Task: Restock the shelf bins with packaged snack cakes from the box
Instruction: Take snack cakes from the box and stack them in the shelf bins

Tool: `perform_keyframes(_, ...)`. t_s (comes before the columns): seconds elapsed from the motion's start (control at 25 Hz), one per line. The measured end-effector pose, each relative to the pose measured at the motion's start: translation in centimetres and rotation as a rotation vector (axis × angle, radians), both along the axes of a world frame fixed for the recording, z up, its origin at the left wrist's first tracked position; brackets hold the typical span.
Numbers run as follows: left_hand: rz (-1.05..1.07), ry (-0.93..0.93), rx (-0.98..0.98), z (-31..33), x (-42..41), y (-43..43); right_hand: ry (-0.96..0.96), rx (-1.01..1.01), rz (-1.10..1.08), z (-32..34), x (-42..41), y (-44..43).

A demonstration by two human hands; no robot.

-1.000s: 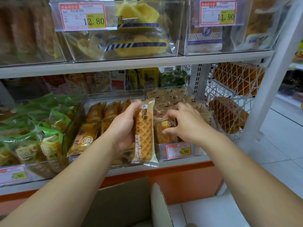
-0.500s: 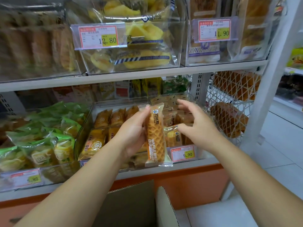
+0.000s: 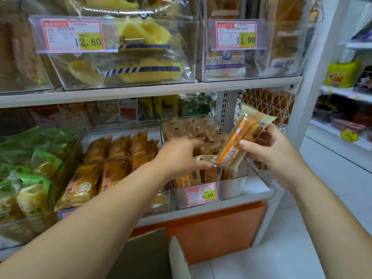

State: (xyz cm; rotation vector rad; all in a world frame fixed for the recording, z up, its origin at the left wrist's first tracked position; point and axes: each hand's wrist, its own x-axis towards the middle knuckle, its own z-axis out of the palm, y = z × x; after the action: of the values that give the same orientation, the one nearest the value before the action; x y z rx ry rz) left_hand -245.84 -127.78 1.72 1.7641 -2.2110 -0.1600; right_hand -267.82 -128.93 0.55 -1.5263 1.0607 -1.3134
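A waffle cake packet [image 3: 244, 140] is grasped by the right hand [image 3: 271, 154], with the thumb on its printed face and the fingers behind it. It is held tilted, its lower end just above the front right corner of the clear bin [image 3: 233, 178] that carries the 9.90 price tag [image 3: 202, 194]. The packet is not yet placed; it is still clear of the row below.

The left hand [image 3: 181, 156] is reached into the same bin, with the fingers spread among the packets that stand there. It is blurred, so it cannot be told whether something is pinched or the packets are only pushed aside (probably a gap is being made, but this is a judgement).

As far as can be seen, this bin is already well filled: packets are stood on edge along its front, and a flat layer is seen at its back. The neighbouring bin of orange cakes [image 3: 112, 158] is also stocked, as is the green-wrapped stock [image 3: 30, 158] further left.

The cardboard box [image 3: 153, 256] is seen at the bottom edge, only its flaps; the inside is hidden, so how many packets are left cannot be told. The task is judged to be in its middle or later part, with at least this one packet still to be set down.
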Motion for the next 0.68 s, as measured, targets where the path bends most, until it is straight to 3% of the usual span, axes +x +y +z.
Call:
perform_keyframes(0.08, 0.018, -0.116, 0.062, -0.5, -0.3, -1.0, 0.016, 0.028, 0.051, -0.6, -0.5, -0.4)
perform_keyframes(0.16, 0.04, -0.109, 0.019, -0.8, -0.7, -1.6, 0.042, 0.022, 0.087, -0.5, -0.9, -0.7)
perform_keyframes(0.28, 0.107, -0.008, -0.001, -1.2, -0.8, -2.2, 0.093, 0.01, 0.099, -0.2, -1.7, -1.2)
perform_keyframes(0.4, 0.162, 0.109, -0.006, -2.0, -0.6, -2.6, 0.3, -0.018, 0.115, -0.7, -1.2, -1.3)
perform_keyframes(0.56, 0.19, 0.375, -0.055, -3.3, -0.4, -2.6, 0.394, -0.02, 0.038, -2.6, 0.1, -2.2)
perform_keyframes(0.68, 0.187, 0.427, -0.12, -3.7, -0.4, -2.2, 0.558, 0.005, 0.024, -3.7, 0.9, -2.2)
